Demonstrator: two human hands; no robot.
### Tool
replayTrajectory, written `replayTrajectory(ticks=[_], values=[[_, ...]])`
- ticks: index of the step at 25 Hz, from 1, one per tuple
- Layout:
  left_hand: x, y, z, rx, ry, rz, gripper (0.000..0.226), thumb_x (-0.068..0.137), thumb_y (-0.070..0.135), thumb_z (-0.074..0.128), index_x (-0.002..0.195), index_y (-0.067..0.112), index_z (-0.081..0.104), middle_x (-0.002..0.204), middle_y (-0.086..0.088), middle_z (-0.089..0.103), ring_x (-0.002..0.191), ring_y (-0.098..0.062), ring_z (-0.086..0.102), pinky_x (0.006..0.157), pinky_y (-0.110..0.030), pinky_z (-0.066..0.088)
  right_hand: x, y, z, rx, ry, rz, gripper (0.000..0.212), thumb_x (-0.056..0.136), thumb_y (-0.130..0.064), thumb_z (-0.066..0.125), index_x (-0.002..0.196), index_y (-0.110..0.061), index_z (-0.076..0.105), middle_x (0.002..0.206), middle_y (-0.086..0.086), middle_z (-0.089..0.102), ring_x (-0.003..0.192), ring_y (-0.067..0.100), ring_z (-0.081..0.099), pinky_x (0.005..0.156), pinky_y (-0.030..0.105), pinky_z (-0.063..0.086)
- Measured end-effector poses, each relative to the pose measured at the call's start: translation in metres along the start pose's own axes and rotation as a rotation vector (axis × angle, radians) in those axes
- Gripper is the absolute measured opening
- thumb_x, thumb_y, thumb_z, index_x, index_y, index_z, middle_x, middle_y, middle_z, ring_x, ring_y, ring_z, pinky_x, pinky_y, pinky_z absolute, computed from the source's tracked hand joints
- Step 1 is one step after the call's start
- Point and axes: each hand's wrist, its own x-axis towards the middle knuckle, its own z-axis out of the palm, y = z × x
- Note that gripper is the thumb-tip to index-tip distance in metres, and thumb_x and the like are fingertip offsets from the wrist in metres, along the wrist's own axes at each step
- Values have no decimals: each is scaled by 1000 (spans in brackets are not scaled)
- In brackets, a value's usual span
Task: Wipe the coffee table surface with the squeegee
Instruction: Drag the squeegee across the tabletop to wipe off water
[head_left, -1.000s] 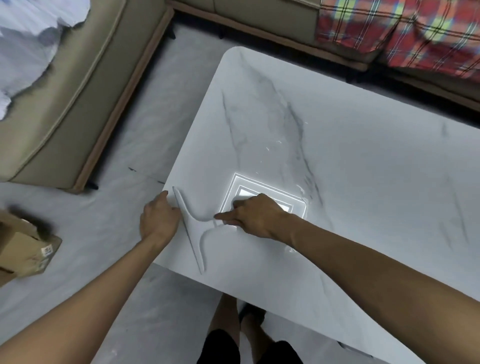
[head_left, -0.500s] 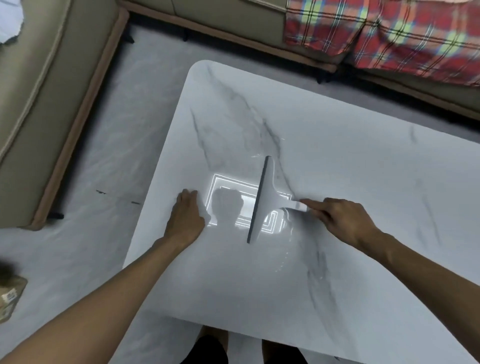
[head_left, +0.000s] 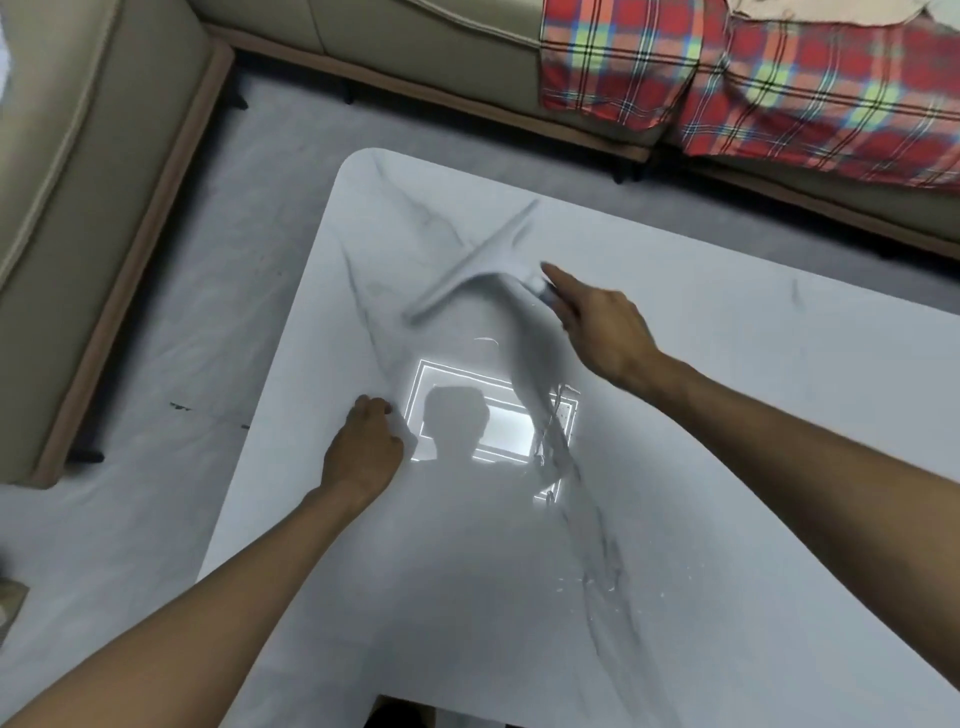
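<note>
A white marble-patterned coffee table (head_left: 727, 364) fills the middle of the view. The pale grey squeegee (head_left: 475, 265) lies blurred across its far left part, blade running diagonally from lower left to upper right. My right hand (head_left: 597, 327) grips its handle from the right. My left hand (head_left: 363, 452) rests with curled fingers on the table near its left edge, holding nothing. A ceiling light's reflection (head_left: 498, 421) with a head's shadow glares between the hands. A wet streak and droplets (head_left: 587, 519) run toward the near right.
A beige sofa (head_left: 78, 182) stands to the left and along the back. A red plaid blanket (head_left: 753, 67) drapes over the back sofa at the upper right. Pale grey floor (head_left: 171, 364) shows left of the table.
My right hand has swept the squeegee from the table's near left edge toward the far left corner, its blade turning diagonal. My left hand stayed near the left edge.
</note>
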Motion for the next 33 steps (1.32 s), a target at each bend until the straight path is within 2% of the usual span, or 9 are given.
replayTrajectory(ticks=[6,9,11,16,20,23,28,30,33], values=[[15,10,11,52,36,63,45,89,7,46,133,12,41,153,-8,26,129,-33,44,103,-39,41,65,-8,25,-31,-22,-7,43,103,-34,25,146,-37,32,125,17,60,109,43,54,87,41,43],[20,28,23,62,38,60,41,89,6,45,130,10,45,154,-10,24,133,-32,39,105,-40,40,15,37,20,-94,-73,-68,43,103,-37,26,145,-47,28,98,13,61,92,40,58,77,39,45],[21,42,28,81,39,66,41,88,5,45,128,8,47,152,-14,25,134,-32,37,105,-41,40,-34,72,10,-143,-127,-57,43,103,-37,27,144,-53,23,78,0,47,75,34,55,66,35,40],[14,62,37,177,49,201,45,87,-1,42,132,8,45,150,-12,28,137,-28,30,103,-40,38,-119,125,-29,-305,-213,-6,44,103,-42,24,145,-54,17,70,-7,39,61,25,49,57,31,35],[15,70,41,169,-3,207,44,89,-1,40,132,8,45,156,-12,21,144,-27,22,107,-41,34,-63,119,-58,-189,-30,13,48,98,-52,22,144,-44,30,93,8,66,90,39,62,76,41,49],[21,68,38,188,-91,179,45,91,0,36,134,10,42,162,-12,7,149,-27,11,113,-40,29,20,101,-63,-93,37,86,44,100,-33,41,143,-28,36,123,15,63,108,43,56,87,44,45],[27,72,33,208,-103,164,40,88,0,39,125,11,49,152,-14,27,134,-31,35,101,-38,38,62,94,-48,-96,-20,174,38,99,-20,37,137,-18,35,118,24,61,102,46,53,78,41,39],[28,76,33,196,-33,186,35,85,0,42,117,10,53,132,-11,43,118,-32,47,87,-37,44,35,103,-40,-139,-22,153,46,100,-20,36,145,-22,29,116,26,61,102,47,55,83,45,42],[24,89,37,160,16,221,32,82,-3,43,110,7,54,123,-9,43,110,-30,47,79,-39,46,-32,122,-31,-188,-75,118,51,100,-21,35,149,-29,22,99,22,62,87,43,58,75,43,45]])
